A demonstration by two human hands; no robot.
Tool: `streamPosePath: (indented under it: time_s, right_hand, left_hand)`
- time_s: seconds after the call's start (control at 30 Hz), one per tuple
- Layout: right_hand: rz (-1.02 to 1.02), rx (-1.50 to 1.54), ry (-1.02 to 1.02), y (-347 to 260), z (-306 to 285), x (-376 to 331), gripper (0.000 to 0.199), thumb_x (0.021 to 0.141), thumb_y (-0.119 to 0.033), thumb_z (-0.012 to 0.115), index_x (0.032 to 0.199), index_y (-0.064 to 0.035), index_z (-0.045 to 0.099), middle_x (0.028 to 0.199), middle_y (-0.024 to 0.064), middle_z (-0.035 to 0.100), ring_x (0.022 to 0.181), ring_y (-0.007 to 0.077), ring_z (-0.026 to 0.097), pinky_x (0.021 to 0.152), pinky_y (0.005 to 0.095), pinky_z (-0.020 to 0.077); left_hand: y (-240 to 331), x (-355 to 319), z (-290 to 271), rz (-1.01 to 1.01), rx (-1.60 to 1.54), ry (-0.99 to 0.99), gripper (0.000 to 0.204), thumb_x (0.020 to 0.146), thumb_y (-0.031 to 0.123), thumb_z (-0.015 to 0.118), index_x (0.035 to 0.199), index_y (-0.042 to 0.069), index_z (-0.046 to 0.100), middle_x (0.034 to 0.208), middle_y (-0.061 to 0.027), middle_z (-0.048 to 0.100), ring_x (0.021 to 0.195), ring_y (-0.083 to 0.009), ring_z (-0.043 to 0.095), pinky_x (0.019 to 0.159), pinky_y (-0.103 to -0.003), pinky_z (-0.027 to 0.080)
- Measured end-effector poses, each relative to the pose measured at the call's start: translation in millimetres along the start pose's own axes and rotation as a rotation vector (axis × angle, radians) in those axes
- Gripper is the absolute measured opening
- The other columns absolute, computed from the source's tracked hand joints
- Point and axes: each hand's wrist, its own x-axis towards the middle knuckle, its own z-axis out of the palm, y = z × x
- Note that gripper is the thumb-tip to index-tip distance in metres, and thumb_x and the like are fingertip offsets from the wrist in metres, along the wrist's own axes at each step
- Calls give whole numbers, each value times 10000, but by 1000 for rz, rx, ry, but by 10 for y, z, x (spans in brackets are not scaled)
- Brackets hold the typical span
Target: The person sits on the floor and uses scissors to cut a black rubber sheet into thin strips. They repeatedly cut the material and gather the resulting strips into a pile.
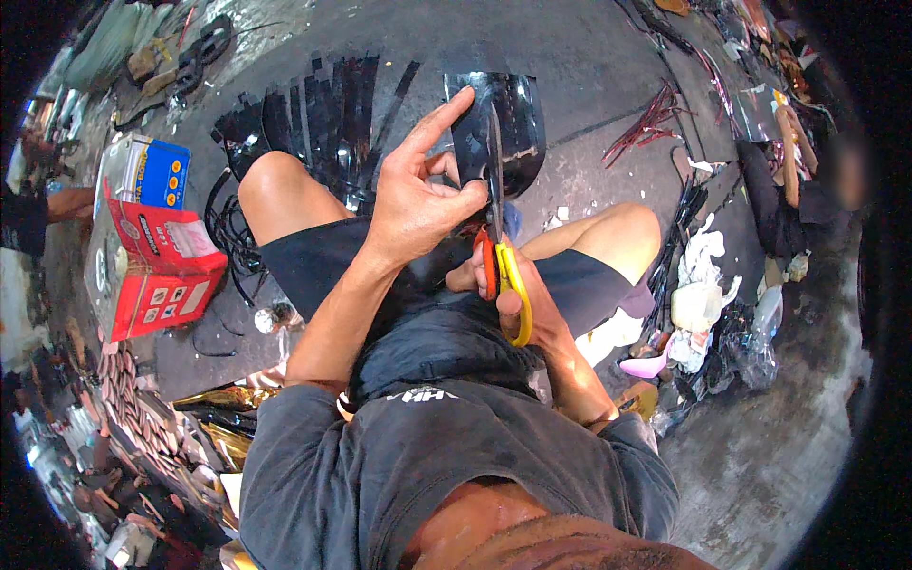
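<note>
Showing at the far left, another person's forearm (71, 202) is near a red and blue box (176, 302). Just right of the box, thin black cords (228, 223) lie loosely coiled beside the person's bent left knee (274, 185). Beyond that knee, long black strips (342, 114) spread side by side over the floor. The left hand (415, 195) is partly open, holding the left side of a glossy black sheet (521, 123), its index finger stretched along the edge and its thumb beside the scissors (497, 220). The sheet is in front of the person, between the knees, and the blades point away across it; how far they are parted I cannot tell. The right hand (540, 302) is closed around the red and yellow handles. Past the right knee (635, 228) lies a bunch of thin red strips (649, 123), with a crumpled white bag (700, 256) nearer and, at the far right, someone in dark clothes (817, 223).
</note>
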Motion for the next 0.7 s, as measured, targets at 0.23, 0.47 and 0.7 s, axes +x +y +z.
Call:
streamPosePath:
  time_s: [0.23, 0.47, 0.7]
  right_hand:
    - [-112, -127, 60, 211, -54, -23, 787, 659, -818, 582, 840, -55, 520, 683, -34, 488, 598, 69, 448, 505, 248, 363]
    - [-107, -188, 30, 296, -102, -69, 665, 761, -692, 662, 849, -50, 514, 659, -17, 484, 593, 78, 451, 513, 254, 380]
    - [-130, -213, 37, 186, -125, 71, 564, 820, -559, 666, 945, -37, 493, 717, 1, 484, 635, 116, 487, 579, 265, 426]
  left_hand:
    - [-136, 46, -41, 24, -6, 21, 758, 701, -130, 616, 1423, 26, 448, 1372, -66, 503, 818, -46, 578, 617, -150, 493]
    - [-205, 213, -211, 145, 169, 107, 618, 719, -90, 662, 1318, 36, 579, 1354, -67, 528, 919, -55, 569, 720, -190, 479]
    - [-181, -18, -8, 65, 83, 66, 658, 712, -117, 651, 1338, 67, 569, 1407, -112, 462, 805, -39, 572, 615, -147, 517]
